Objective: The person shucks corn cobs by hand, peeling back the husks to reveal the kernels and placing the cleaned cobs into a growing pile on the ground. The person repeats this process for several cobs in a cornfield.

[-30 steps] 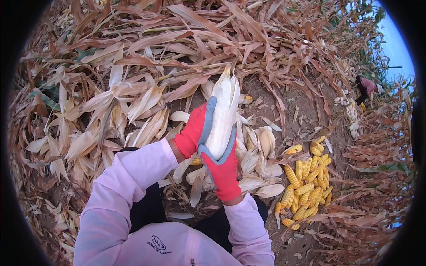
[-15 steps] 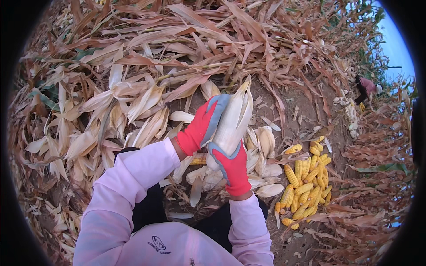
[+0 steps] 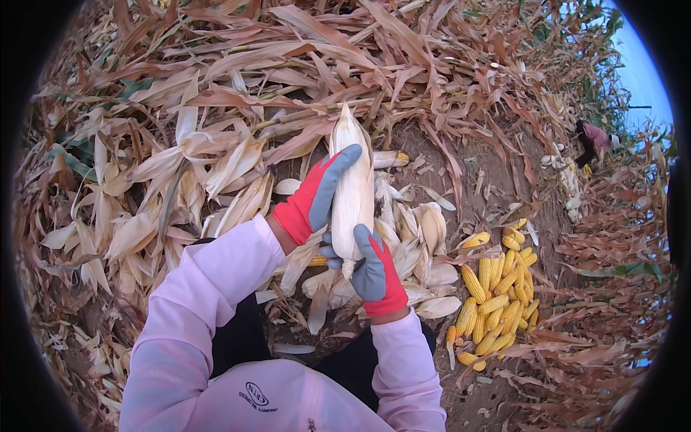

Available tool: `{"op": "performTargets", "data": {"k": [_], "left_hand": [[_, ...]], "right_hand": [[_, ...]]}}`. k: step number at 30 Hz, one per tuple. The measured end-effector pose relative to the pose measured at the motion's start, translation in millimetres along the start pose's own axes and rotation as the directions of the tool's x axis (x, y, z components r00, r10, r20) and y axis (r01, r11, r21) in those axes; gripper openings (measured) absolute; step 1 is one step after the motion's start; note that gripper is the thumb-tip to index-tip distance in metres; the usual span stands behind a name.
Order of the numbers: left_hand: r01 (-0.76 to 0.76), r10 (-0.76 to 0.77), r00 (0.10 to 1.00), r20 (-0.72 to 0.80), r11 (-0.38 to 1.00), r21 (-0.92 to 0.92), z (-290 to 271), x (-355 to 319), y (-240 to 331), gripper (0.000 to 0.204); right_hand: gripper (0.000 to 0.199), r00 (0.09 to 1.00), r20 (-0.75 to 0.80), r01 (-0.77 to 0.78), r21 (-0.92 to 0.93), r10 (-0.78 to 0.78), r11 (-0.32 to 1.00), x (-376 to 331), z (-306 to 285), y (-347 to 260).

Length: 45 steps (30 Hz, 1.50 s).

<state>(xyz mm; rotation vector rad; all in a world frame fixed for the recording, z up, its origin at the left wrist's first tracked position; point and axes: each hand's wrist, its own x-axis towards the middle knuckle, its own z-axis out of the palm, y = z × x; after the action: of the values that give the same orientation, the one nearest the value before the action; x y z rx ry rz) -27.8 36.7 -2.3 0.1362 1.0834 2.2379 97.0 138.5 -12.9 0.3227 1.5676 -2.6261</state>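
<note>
An ear of corn (image 3: 354, 194) in its pale dry husk stands nearly upright in my grasp, husk tip away from me and stem end toward me. My left hand (image 3: 317, 191), in a red and grey glove, is closed round its left side at mid-length. Gloved alike, my right hand (image 3: 378, 277) holds the stem end, thumb on the near face and fingers partly hidden behind. Just beyond the ear lies another one (image 3: 391, 158), mostly in husk, with yellow showing at its end. Part of a yellow cob (image 3: 318, 261) peeks out beside my left wrist.
Bare yellow cobs (image 3: 493, 306) lie heaped on the soil to my right. Loose husks (image 3: 432, 237) and unhusked ears surround my hands. Dry stalks and leaves (image 3: 309, 57) cover the ground ahead. A person (image 3: 596, 140) bends down at the far right.
The ear of corn has shifted left and turned more upright. My right hand has slid to its stem end. The other ear beyond has come into view.
</note>
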Motion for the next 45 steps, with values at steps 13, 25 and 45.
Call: {"op": "performTargets", "data": {"k": [13,25,45], "left_hand": [[-0.05,0.053,0.998,0.034,0.996,-0.07,-9.3,16.2,-34.1,0.053],[-0.066,0.0,0.955,0.298,0.975,0.212,16.2,-17.1,-0.8,0.07],[-0.016,-0.062,0.951,0.304,0.969,0.247,7.5,-22.9,-3.9,0.078]], "right_hand": [[0.045,0.994,-0.103,0.012,-0.101,-0.022,0.995,-4.2,-11.5,12.2],[0.046,0.996,-0.093,0.001,-0.011,-0.002,1.0,-6.0,-30.8,-10.9],[0.055,0.998,0.012,0.063,-0.296,-0.062,0.953,-9.6,-34.9,-15.9]]}}
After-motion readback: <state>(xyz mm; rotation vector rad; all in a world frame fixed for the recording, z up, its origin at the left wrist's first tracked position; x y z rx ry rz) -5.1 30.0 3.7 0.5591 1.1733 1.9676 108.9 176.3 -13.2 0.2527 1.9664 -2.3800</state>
